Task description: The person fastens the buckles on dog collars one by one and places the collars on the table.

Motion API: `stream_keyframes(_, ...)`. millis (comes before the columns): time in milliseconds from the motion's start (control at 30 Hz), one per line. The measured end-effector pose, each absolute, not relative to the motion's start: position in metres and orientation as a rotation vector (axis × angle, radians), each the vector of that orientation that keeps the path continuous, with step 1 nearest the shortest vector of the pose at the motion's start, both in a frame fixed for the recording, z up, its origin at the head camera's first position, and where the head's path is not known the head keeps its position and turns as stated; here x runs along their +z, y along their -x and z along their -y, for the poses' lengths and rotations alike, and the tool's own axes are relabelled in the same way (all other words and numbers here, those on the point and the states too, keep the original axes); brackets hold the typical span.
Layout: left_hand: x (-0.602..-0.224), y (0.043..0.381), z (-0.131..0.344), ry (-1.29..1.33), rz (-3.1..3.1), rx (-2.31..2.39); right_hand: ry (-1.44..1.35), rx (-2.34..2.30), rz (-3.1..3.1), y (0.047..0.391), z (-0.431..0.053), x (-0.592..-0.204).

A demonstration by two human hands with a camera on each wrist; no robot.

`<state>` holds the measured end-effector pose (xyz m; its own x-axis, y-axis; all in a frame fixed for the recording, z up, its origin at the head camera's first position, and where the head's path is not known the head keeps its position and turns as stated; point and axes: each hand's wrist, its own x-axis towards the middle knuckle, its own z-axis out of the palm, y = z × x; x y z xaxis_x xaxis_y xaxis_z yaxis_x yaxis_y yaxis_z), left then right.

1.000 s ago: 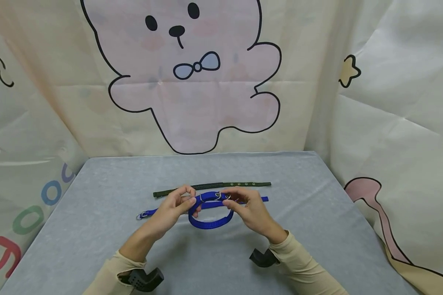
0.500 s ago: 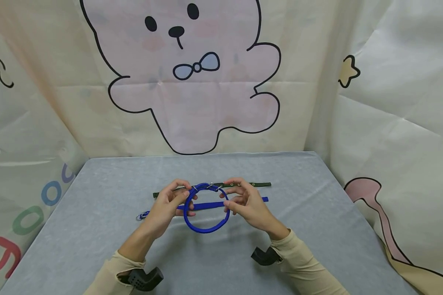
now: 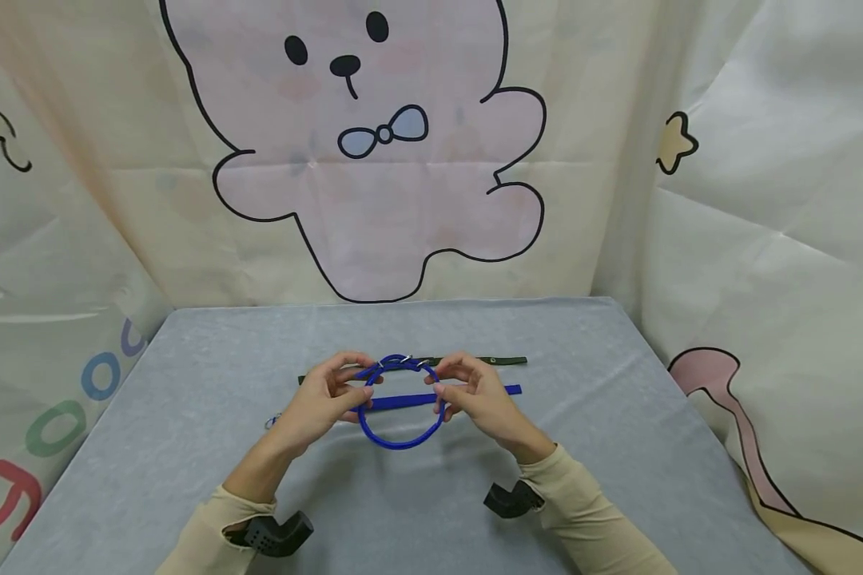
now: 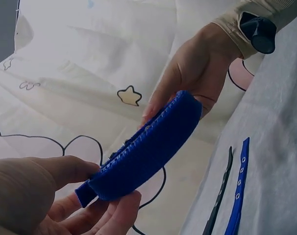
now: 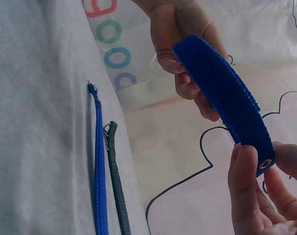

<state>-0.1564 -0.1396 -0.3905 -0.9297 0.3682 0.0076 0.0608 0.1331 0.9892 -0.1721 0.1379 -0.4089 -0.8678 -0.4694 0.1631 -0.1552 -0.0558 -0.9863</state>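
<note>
A blue collar [image 3: 400,445], fastened into a ring with its metal fittings at the top, is held up above the table. On its left side my left hand [image 3: 315,409] pinches the band between thumb and fingers. My right hand [image 3: 491,407] pinches the opposite side. The wide outer face of the collar [image 4: 151,152] fills the middle of the left wrist view, with a loose tail end near the left fingers. A metal eyelet shows in the collar [image 5: 232,98] by the right fingers in the right wrist view.
Behind the ring, a second blue collar [image 3: 403,402] lies straight on the grey-clothed table [image 3: 417,519]. Farther back lies a dark green collar [image 3: 499,361], partly hidden by the hands. A printed curtain [image 3: 403,200] stands behind the table.
The collar ring has turned from a tilted view to face the head camera as a round loop. The right fingers have moved from near the buckle down to the ring's right side.
</note>
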Motion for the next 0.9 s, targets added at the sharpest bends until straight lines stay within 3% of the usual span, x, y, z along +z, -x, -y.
stream_keyframes(233, -0.394, 0.158, 0.15, -0.374, -2.217, 1.849, 0.604, -1.96, -1.947, 0.177, -0.131, -0.418)
stream_keyframes(900, -0.4, 0.141, 0.218, -0.276, -2.404, 1.758, 0.759, -1.762, -1.816, 0.174, -0.075, -0.427)
